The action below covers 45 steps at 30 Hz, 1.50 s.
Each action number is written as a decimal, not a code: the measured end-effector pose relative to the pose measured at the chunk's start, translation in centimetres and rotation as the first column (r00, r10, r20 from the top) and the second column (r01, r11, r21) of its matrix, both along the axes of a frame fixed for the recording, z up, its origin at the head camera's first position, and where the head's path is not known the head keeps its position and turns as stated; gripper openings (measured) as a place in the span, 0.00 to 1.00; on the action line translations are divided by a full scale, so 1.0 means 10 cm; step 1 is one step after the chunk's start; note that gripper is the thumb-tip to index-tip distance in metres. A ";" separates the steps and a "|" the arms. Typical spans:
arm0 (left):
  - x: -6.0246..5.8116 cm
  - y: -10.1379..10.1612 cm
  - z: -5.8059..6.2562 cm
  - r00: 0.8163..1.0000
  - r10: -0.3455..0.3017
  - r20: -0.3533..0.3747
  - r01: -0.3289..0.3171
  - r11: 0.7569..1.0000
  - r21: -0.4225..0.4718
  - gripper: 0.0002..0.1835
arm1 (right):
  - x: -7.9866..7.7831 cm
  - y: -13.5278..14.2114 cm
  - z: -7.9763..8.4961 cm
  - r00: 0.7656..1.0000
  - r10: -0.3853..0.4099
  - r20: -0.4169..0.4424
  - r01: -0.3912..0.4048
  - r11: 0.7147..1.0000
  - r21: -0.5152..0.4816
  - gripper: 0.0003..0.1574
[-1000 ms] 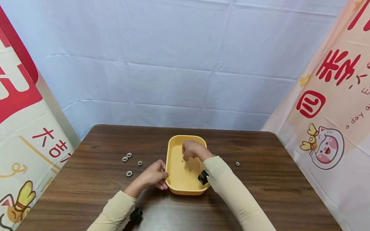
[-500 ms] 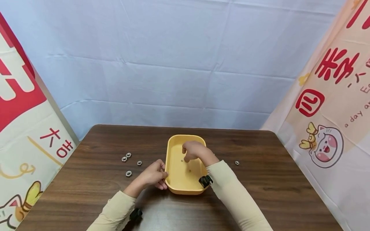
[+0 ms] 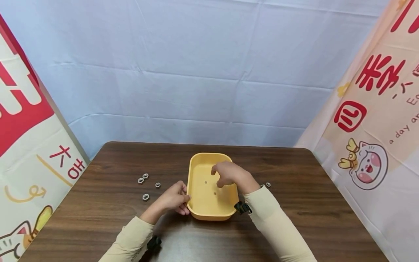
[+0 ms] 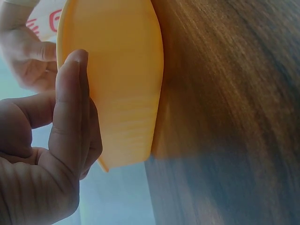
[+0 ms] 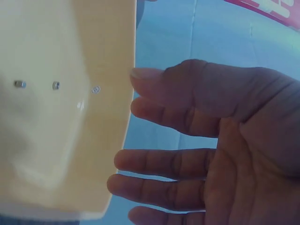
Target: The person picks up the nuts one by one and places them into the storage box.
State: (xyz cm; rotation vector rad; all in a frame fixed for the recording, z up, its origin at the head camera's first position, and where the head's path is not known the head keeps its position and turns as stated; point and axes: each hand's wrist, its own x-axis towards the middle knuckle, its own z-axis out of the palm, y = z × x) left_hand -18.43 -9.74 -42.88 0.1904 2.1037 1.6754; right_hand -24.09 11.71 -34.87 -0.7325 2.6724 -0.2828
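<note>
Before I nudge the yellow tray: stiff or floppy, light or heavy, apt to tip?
Probably stiff: the yellow tray shows an even, unbent rim beside the left hand. Likely light for its size: its rim looks thin, and the metal pieces inside are few and small. Tipping seems unlikely, since it's low and appears flat on the table.

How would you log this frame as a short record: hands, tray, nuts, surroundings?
Left hand: holds the left rim of the tray
Right hand: over the tray, fingers apart, nothing visibly held
Tray: yellow, upright on the brown table
Tray contents: three small metal pieces, seemingly nuts, in the right wrist view
Table, left of tray: four nuts, lying apart or close together
Table, right of tray: one nut plainly visible, near the right sleeve
Behind table: pale cloth
</note>
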 end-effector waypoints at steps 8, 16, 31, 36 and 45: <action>0.01 0.00 -0.01 1.000 -0.004 0.002 0.004 1.000 0.002 0.11 | 0.04 0.13 0.01 0.997 0.051 -0.062 -0.049 0.998 0.030 0.24; 0.01 0.00 -0.01 1.000 0.001 0.000 -0.001 1.000 0.007 0.12 | 0.05 0.27 0.01 0.997 0.043 -0.063 -0.042 0.999 0.015 0.22; -0.03 0.01 -0.03 1.000 0.023 -0.017 -0.024 0.999 -0.032 0.11 | 0.01 0.57 -0.03 0.997 0.015 -0.080 -0.018 0.999 -0.040 0.24; -0.02 0.01 -0.03 0.999 0.025 -0.023 -0.026 0.999 -0.035 0.10 | -0.01 0.70 -0.12 0.999 -0.012 -0.052 0.010 0.999 -0.053 0.24; -0.02 0.02 -0.05 0.999 0.032 -0.021 -0.032 0.999 -0.022 0.09 | -0.07 0.91 -0.22 0.999 -0.033 -0.031 0.030 0.995 -0.097 0.23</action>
